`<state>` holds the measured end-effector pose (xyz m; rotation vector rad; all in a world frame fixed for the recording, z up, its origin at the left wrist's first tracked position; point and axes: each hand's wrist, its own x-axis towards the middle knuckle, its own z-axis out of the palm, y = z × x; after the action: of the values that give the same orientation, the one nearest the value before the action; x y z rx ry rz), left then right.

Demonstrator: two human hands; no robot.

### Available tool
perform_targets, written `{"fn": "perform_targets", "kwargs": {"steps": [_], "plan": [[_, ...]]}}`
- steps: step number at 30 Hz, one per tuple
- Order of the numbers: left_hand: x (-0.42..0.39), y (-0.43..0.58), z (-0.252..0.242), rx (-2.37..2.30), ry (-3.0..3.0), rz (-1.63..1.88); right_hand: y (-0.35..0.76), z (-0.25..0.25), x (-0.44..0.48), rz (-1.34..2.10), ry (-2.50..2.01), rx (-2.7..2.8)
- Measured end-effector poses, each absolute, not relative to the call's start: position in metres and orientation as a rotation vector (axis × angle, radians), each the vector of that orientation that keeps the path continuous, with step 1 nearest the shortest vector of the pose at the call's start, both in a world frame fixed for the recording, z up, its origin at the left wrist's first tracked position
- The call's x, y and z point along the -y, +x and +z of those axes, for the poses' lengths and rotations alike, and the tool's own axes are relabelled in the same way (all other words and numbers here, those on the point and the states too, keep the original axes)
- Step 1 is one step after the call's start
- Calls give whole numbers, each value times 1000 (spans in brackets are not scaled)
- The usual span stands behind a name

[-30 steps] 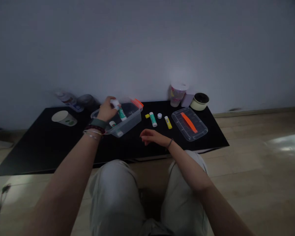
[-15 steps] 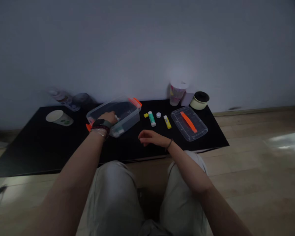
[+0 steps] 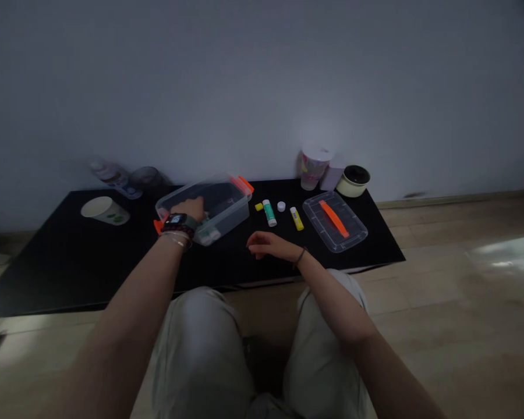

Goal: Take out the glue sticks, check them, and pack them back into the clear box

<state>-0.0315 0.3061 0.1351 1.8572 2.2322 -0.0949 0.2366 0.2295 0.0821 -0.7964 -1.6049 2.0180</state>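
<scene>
My left hand [image 3: 189,207], with a watch on its wrist, is down inside the clear plastic box [image 3: 231,220]. Its fingers look curled, and whatever they hold is hidden behind the hand. Whitish and greenish items [image 3: 208,234] show blurrily through the box wall below it. Over the table's front part, my right hand [image 3: 271,244] hovers with loosely bent fingers, thumb apart, holding nothing. Beyond it lie a green glue stick [image 3: 269,213], a yellow glue stick [image 3: 296,219], a white cap [image 3: 281,206] and a yellow cap [image 3: 259,206].
The box lid [image 3: 353,230] with its orange handle lies on the right of the black table [image 3: 78,262]. Behind stand a patterned plastic cup [image 3: 311,170], a pale box [image 3: 332,176] and a cream pot [image 3: 351,186]. A paper cup [image 3: 109,213] and a spray-type bottle [image 3: 116,178] are at left.
My left hand has shifted slightly within the box, and the pale item by its fingertips shows less. My right hand and the glue sticks stay put.
</scene>
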Motion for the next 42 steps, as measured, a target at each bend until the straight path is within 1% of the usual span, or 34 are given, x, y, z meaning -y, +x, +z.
{"fn": "perform_targets", "kwargs": {"steps": [3,4,6,8,10,13,16,21,30,34,38,42], "plan": [[-286,-7,160,-2332,2050,77,236,76,-234,1853,-977,1629],[-277,4,166,-2330,2115,212,236,75,-236,1737,-1070,1672],[-257,28,170,-2223,2173,499,239,73,-239,1386,-1290,1826],[-238,49,159,-2086,2155,682,242,74,-241,942,-1493,2006],[-224,64,136,-1941,2121,745,246,75,-243,594,-1611,2137],[-213,73,99,-1825,2043,685,248,73,-247,373,-1613,2262],[-212,72,80,-1773,2028,632,246,65,-250,295,-1596,2353],[-214,72,78,-1742,2035,665,240,50,-260,299,-1731,2414],[-223,70,70,-1694,1975,685,236,49,-264,323,-1935,2165],[-225,69,65,-1647,1915,734,238,56,-264,338,-1877,2090],[-229,72,59,-1512,1817,855,237,62,-259,380,-1736,1953],[-236,79,53,-1387,1500,993,234,66,-247,533,-1622,1780]]}}
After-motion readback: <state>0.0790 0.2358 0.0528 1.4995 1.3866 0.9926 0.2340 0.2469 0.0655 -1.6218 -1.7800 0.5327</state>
